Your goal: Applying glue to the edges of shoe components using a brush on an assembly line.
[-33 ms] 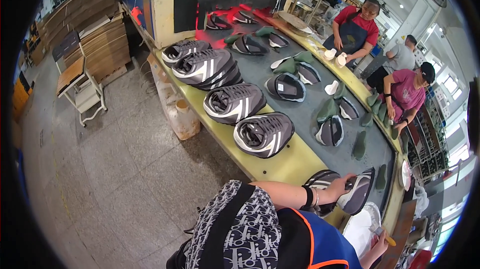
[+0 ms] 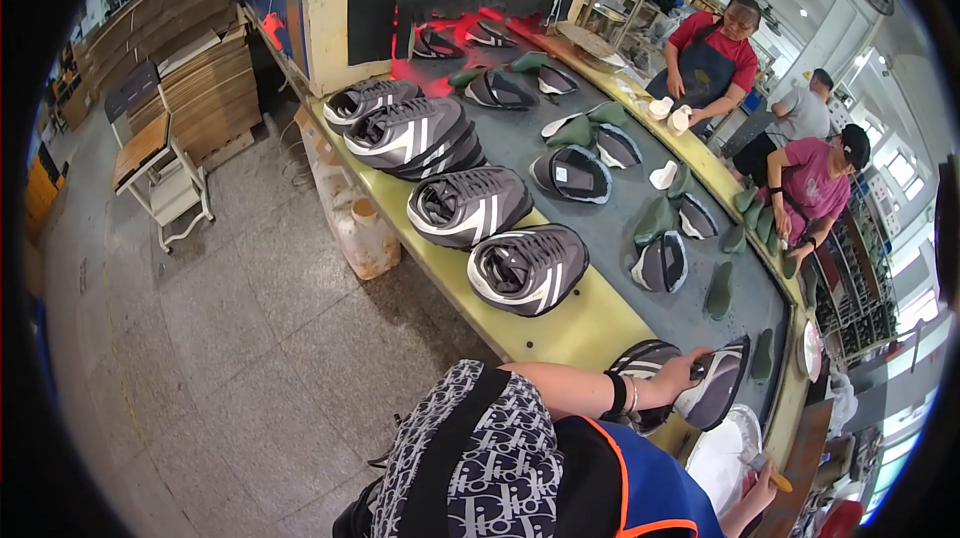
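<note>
My left hand (image 2: 682, 378), with a black band and bracelet at the wrist, grips a grey and black shoe upper (image 2: 716, 385) at the right end of the bench. Behind that wrist more striped shoe uppers (image 2: 640, 360) rest on the yellow ledge, partly hidden by my arm. My right hand (image 2: 757, 498) is closed around the wooden handle of a brush (image 2: 772, 473). The brush's bristle end dips over a white bowl (image 2: 708, 460), just below the held upper. Inside the bowl the surface looks white.
Stacks of grey shoe uppers (image 2: 527, 269) line the yellow ledge (image 2: 590, 323). Uppers and green soles (image 2: 718, 290) lie on the dark conveyor belt (image 2: 625, 208), which leads from a red-lit tunnel (image 2: 440, 33). Across it, one co-worker (image 2: 712, 63) holds pale pieces; another (image 2: 808, 188) handles green soles.
</note>
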A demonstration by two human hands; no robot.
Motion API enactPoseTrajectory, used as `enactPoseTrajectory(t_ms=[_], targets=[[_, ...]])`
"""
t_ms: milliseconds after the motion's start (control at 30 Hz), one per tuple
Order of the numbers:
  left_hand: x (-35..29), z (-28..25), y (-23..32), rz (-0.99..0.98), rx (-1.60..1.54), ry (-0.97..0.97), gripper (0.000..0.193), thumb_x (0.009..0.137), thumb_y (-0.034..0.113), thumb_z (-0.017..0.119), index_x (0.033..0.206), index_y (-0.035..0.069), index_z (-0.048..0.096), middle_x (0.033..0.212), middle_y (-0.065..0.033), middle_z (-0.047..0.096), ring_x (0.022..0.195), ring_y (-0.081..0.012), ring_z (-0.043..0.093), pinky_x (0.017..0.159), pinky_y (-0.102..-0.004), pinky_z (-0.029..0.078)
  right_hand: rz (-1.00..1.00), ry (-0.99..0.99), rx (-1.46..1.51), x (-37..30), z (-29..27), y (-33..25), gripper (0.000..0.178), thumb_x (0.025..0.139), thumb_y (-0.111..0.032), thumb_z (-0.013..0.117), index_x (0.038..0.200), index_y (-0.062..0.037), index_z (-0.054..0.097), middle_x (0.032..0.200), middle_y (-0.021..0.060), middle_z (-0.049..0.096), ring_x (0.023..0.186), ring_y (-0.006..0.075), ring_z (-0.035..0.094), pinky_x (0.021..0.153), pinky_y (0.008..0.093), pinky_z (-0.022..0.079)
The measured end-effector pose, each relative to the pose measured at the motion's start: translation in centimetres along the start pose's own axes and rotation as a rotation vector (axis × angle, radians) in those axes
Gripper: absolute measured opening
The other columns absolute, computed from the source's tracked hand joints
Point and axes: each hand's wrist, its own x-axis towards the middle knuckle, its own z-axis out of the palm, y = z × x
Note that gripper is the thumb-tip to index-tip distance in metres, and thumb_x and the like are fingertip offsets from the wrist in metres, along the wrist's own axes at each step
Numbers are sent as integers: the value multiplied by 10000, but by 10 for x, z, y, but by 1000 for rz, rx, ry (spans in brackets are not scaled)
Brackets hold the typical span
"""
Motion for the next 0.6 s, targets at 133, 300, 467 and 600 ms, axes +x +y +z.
enactPoseTrajectory(t_ms=[133,300,467,600], targets=[[1,2,-2,11,1,22,655,856,122,737,1443,195,457,1123,-205,705,1084,-365,680,926,-399,516,-20,-16,-31,4,-1,0,368,937,-356,726,1191,-94,684,896,-31,651,741,48,620,577,148,488],[2,3,-3,-11,18,14,657,849,104,723,1441,207,456,1090,-221,700,1059,-391,674,906,-409,515,-9,-5,-24,4,-2,-1,378,938,-357,726,1198,-86,678,888,-32,641,732,47,616,574,149,490],[0,2,-2,-2,5,7,653,844,86,701,1438,211,461,1069,-226,700,1036,-398,675,892,-418,513,8,0,-11,7,-3,-2,395,937,-360,730,1197,-69,666,878,-27,632,715,48,615,563,149,495],[-1,1,-1,26,5,17,650,847,96,704,1438,213,460,1072,-223,701,1038,-398,675,892,-413,513,9,4,-9,12,-3,-1,397,929,-368,741,1176,-66,667,878,-22,633,708,52,618,561,148,498]])
